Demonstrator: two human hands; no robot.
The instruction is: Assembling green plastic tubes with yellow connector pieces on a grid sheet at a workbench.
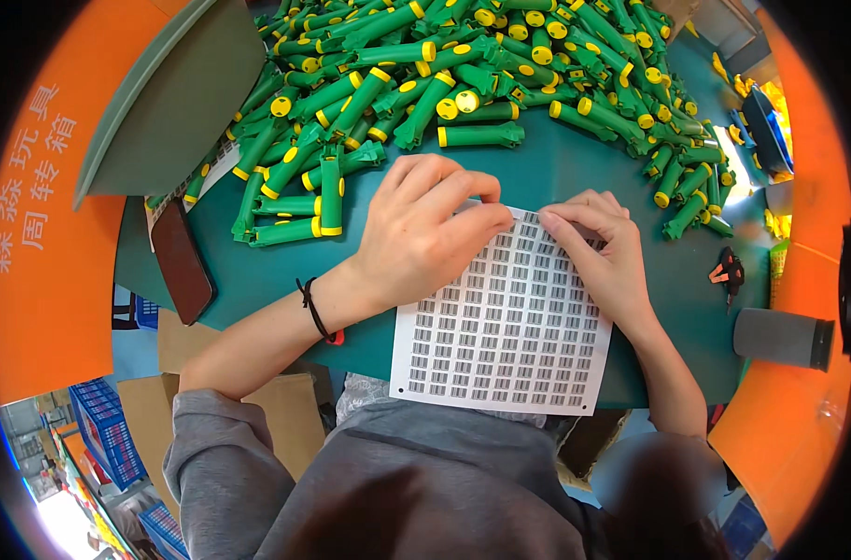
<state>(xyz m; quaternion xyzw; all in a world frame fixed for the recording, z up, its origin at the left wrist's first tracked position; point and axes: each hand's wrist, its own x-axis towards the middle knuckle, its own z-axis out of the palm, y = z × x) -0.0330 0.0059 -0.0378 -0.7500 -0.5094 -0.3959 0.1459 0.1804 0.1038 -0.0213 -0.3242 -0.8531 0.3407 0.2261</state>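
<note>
A white sheet of small barcode stickers [500,336] lies tilted over the table's near edge and my lap, with several rows of black-printed labels. My left hand [430,229] is closed in a pinch at the sheet's top edge, thumb and forefinger together; what lies between the fingertips is too small to make out. My right hand [607,252] grips the sheet's upper right part, thumb on the printed face and the other fingers curled behind. The left hand covers the sheet's upper left corner.
Many green tubes with yellow caps [481,135] are heaped across the far side of the green table [649,289]. A dark red phone-like slab [182,261] lies at left, below a grey-green bin [178,103]. Black-handled snips [727,273] and a grey cup [782,338] are at right.
</note>
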